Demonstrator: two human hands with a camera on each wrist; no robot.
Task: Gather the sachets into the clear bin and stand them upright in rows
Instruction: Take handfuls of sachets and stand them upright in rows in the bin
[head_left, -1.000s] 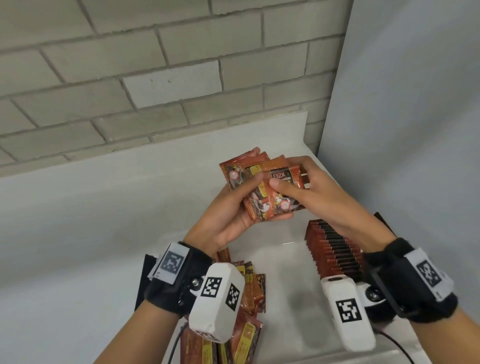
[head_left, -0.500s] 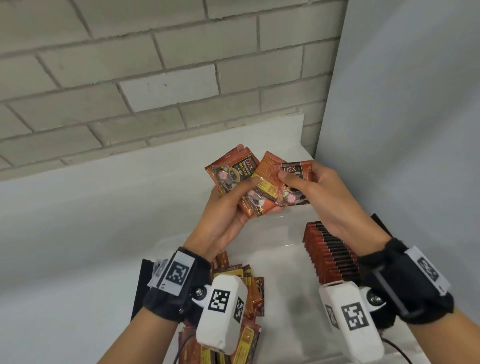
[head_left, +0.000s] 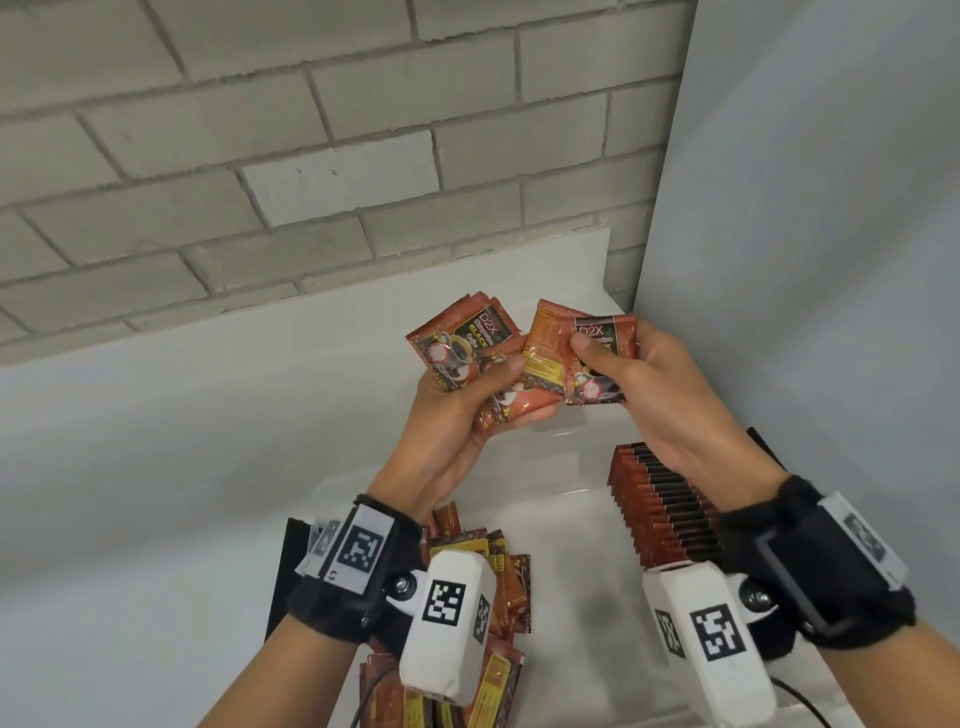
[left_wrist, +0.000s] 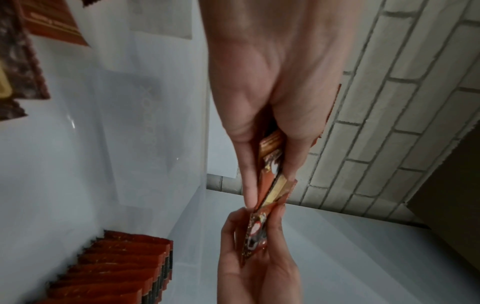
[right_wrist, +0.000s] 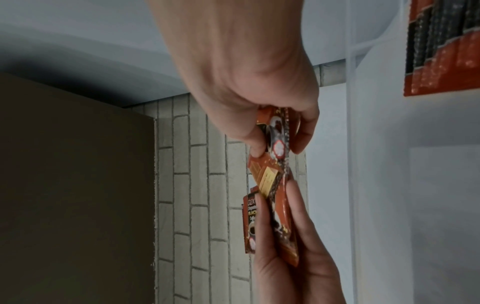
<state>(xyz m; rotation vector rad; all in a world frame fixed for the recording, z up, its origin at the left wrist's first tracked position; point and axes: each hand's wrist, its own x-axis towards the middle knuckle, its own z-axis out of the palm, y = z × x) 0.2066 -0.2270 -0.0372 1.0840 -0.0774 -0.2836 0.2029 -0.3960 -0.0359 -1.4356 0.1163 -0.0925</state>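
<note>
Left hand grips a fanned bunch of sachets, right hand pinches one sachet just beside it, above the clear bin. Below, an upright row and loose pile, both partly hidden by the wrists.

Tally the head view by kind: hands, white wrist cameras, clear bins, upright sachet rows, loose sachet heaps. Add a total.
Hands, each gripping sachets: 2 (left hand, right hand)
White wrist cameras: 2
Clear bin: 1
Upright sachet row: 1
Loose sachet heap: 1
Total: 7
</note>
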